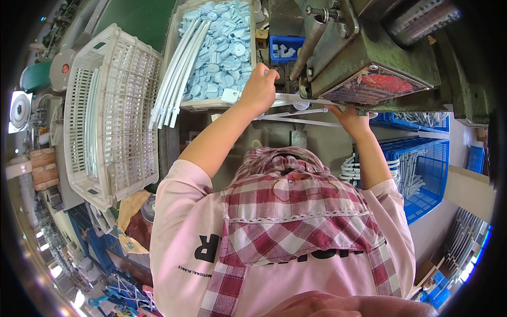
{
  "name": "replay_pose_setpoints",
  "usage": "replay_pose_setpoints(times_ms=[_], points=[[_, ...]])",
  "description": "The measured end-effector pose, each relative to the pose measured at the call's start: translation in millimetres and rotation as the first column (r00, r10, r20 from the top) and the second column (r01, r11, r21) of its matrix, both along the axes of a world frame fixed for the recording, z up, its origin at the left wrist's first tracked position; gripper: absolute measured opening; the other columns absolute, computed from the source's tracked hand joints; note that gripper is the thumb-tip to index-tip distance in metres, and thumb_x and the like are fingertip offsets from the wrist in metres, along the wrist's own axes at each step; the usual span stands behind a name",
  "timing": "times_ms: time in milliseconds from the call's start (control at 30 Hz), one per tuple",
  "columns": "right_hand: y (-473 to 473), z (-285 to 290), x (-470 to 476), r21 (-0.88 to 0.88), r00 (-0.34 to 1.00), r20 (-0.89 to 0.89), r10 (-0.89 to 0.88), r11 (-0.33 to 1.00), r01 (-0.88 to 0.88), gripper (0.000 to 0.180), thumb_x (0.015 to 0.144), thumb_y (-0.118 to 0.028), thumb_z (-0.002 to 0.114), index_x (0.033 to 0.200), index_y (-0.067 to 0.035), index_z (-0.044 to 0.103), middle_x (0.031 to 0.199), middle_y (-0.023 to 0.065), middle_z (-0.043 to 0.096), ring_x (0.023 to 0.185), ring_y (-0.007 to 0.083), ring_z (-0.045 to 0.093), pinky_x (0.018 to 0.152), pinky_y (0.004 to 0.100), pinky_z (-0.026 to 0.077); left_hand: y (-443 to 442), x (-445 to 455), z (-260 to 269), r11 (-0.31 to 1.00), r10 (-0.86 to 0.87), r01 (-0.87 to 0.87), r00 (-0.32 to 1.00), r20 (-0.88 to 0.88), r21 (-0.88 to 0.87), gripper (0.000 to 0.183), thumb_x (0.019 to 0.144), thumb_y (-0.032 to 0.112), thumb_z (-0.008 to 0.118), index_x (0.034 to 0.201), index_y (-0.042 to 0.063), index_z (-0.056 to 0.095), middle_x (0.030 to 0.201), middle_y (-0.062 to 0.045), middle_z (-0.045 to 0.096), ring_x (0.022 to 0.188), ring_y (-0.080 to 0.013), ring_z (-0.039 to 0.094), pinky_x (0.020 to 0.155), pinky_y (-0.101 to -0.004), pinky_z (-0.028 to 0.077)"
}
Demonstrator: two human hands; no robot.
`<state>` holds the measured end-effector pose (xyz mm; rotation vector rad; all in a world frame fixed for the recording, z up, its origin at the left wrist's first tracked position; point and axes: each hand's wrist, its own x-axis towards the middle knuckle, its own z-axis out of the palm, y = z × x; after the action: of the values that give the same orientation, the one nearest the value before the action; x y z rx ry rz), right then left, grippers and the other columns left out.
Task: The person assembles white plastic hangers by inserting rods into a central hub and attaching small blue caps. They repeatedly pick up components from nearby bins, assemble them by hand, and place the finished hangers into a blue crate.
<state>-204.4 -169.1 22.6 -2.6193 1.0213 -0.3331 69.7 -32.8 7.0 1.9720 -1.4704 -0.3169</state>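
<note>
My left hand (259, 90) is at the right rim of a bin of light-blue plastic pieces (222, 47), beside the press. Its fingers are curled together with a hint of pale blue at the tips; what they hold is mostly hidden. My right hand (351, 119) grips the right end of a white tubular frame (303, 112) below the press head. The frame's bars span the space between my hands, and its upper bar runs under the green metal press (376, 75). A small white block (230, 96) sits at the bin's lower corner, left of my left hand.
Several white tubes (180, 73) lean across the bin. A white slatted crate (130, 107) holding tubes stands at left. A small blue tray (286, 49) has white pieces. Beside it slants a coil spring (311, 47). Blue crates (429, 190) of white tubular parts stand at right.
</note>
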Motion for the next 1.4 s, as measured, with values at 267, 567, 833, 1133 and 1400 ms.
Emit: replay_pose_setpoints(times_ms=[267,567,833,1133,1400], points=[[29.5,-5.6,39.4,-0.082,0.965,-0.134,0.227,0.967,-0.239,0.065,0.083,-0.046,0.076,0.137,-0.013,0.059,0.144,0.0205,0.051,0.134,0.043,0.045,0.107,0.0569,0.037,-0.1,14.8,15.2,0.996,0.088,-0.089,0.985,-0.145,0.002,0.055,0.081,0.003,0.074,0.129,0.002,0.046,0.128,-0.024,0.044,0.12,-0.0414,0.051,0.101,-0.0427,0.045],[16.1,-33.4,40.3,-0.224,0.974,-0.105,0.202,0.949,-0.221,0.047,0.09,-0.028,0.071,0.133,-0.015,0.06,0.144,0.0172,0.05,0.132,0.044,0.045,0.105,0.0597,0.037,0.5,-3.4,7.8,0.962,0.223,-0.189,0.96,-0.169,0.195,0.055,0.086,0.018,0.076,0.121,0.004,0.037,0.096,-0.023,0.069,0.089,-0.0433,0.069,0.08,-0.0497,0.053],[-29.8,-52.9,-13.5,-0.081,0.992,0.115,0.045,0.996,-0.036,0.038,0.082,-0.015,0.072,0.119,-0.014,0.068,0.128,0.0159,0.064,0.122,0.0389,0.057,0.1,0.0478,0.046,-15.4,-52.0,-11.2,0.974,-0.225,0.227,0.964,0.139,0.002,0.058,0.085,0.043,0.073,0.132,0.013,0.057,0.128,-0.019,0.063,0.124,-0.0332,0.057,0.106,-0.0514,0.037],[-24.1,-45.9,-10.0,0.044,0.999,0.024,-0.029,0.999,0.028,0.051,0.077,-0.026,0.077,0.125,-0.012,0.065,0.13,0.0156,0.062,0.124,0.0379,0.055,0.104,0.0472,0.044,-30.3,-51.7,12.6,0.876,-0.344,0.306,0.938,0.036,0.373,0.039,0.095,0.041,0.061,0.124,0.015,0.062,0.123,-0.01,0.068,0.112,-0.0356,0.064,0.094,-0.0448,0.052],[-39.2,-61.1,-16.2,-0.067,0.999,0.001,-0.052,0.996,0.052,0.054,0.078,-0.025,0.073,0.129,-0.011,0.062,0.137,0.0181,0.057,0.129,0.0414,0.049,0.107,0.0507,0.041,11.2,-46.9,9.4,0.99,-0.136,0.144,0.923,0.36,0.004,0.027,0.088,0.024,0.069,0.109,0.008,0.064,0.097,-0.011,0.066,0.092,-0.0336,0.065,0.087,-0.043,0.052]])
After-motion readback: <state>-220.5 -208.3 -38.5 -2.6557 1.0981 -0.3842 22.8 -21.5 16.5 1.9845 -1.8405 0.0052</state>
